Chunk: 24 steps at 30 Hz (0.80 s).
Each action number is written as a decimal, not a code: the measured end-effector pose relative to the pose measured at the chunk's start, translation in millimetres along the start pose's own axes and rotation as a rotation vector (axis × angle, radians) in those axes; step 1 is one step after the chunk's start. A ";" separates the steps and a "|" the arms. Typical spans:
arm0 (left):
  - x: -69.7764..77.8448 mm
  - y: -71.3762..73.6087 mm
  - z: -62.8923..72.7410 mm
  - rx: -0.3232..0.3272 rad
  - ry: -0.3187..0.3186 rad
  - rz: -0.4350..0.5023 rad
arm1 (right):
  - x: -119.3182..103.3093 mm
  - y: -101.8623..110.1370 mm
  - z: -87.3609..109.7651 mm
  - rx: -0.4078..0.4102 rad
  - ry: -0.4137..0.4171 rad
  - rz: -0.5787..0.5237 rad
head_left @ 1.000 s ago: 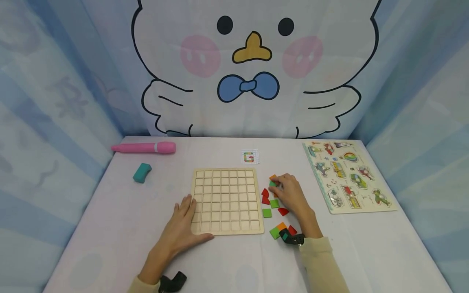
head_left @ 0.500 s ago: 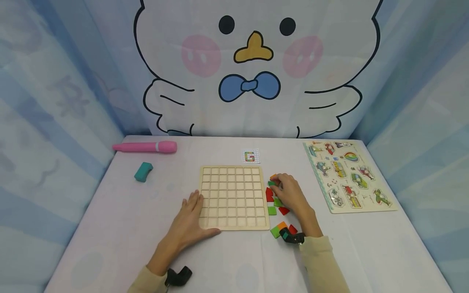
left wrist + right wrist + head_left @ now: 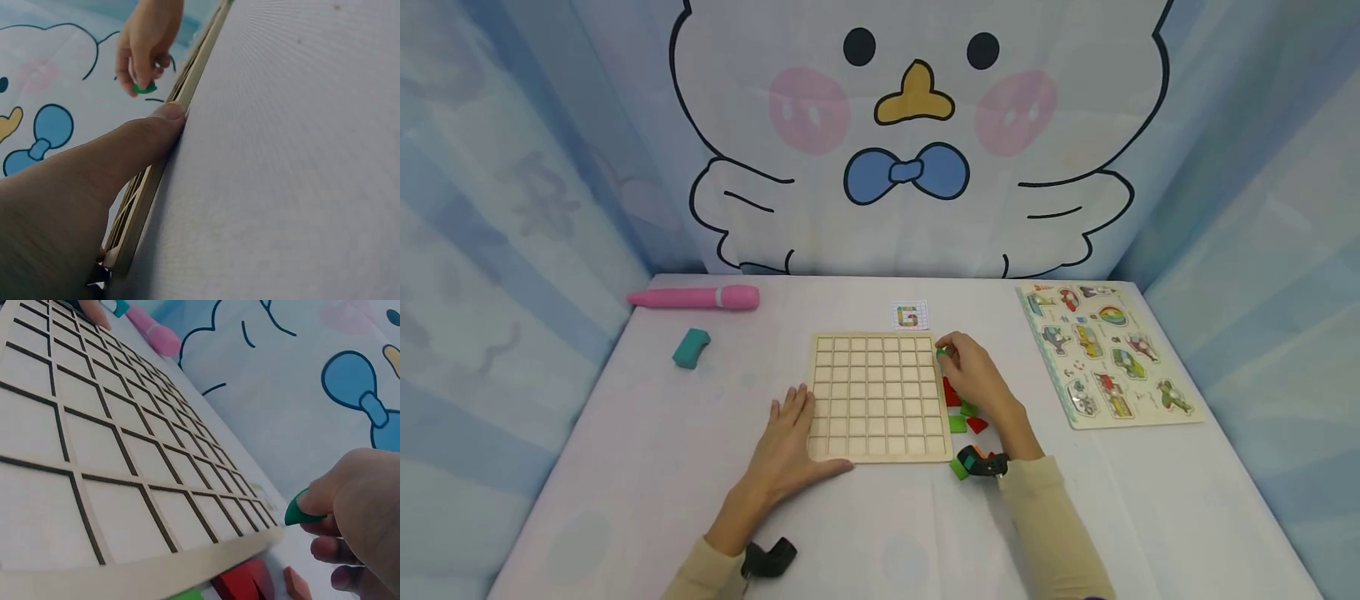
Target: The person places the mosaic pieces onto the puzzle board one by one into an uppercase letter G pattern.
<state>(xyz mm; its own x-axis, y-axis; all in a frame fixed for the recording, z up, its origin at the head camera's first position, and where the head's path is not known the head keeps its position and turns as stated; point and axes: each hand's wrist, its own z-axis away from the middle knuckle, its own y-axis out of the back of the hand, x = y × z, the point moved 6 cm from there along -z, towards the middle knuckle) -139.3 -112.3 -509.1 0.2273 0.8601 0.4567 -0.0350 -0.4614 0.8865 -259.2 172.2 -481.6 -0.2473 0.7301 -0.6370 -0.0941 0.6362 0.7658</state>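
A wooden grid board (image 3: 880, 458) lies flat on the table. My left hand (image 3: 782, 446) rests at its left side, fingers straight along that edge. The left thumb touches the near edge (image 3: 140, 231), seen in the left wrist view. At the board's far right corner, my right hand (image 3: 977, 375) pinches a dark green tile (image 3: 300, 509) with a curved edge between thumb and forefinger. Beside the board's right edge lie red tiles (image 3: 952, 393) and green tiles (image 3: 957, 424). More tiles, green (image 3: 958, 469) and orange, are partly hidden under the right wrist's black camera mount (image 3: 985, 462).
Behind the board lies a small pattern card (image 3: 910, 316) with a coloured ring design. A picture puzzle board (image 3: 1105, 358) is at the right. Back left are a pink pen-shaped stick (image 3: 692, 297) and a teal block (image 3: 691, 348). A printed curtain stands behind the table.
The board has shifted to the right and slightly away with my left hand along it, closer to the tiles. My right hand has moved left to the board's corner, carrying the green tile.
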 end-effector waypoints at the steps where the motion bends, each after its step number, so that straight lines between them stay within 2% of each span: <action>1: -0.6 0.2 -0.1 0.000 -0.002 0.002 | -3.4 -0.7 -3.0 0.001 0.008 -0.016; 11: -2.3 0.8 0.2 0.029 -0.033 0.021 | -34.1 -14.3 -32.0 0.015 0.114 -0.125; 24: -5.1 -1.8 -0.4 -0.021 -0.001 0.024 | -73.0 -46.8 -58.0 -0.045 0.211 -0.152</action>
<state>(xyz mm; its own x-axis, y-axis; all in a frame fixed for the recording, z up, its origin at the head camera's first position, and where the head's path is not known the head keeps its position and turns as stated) -140.8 -115.7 -513.0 0.2268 0.8486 0.4780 -0.0609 -0.4775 0.8765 -292.6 74.7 -465.8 -0.4224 0.5561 -0.7158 -0.1869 0.7193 0.6691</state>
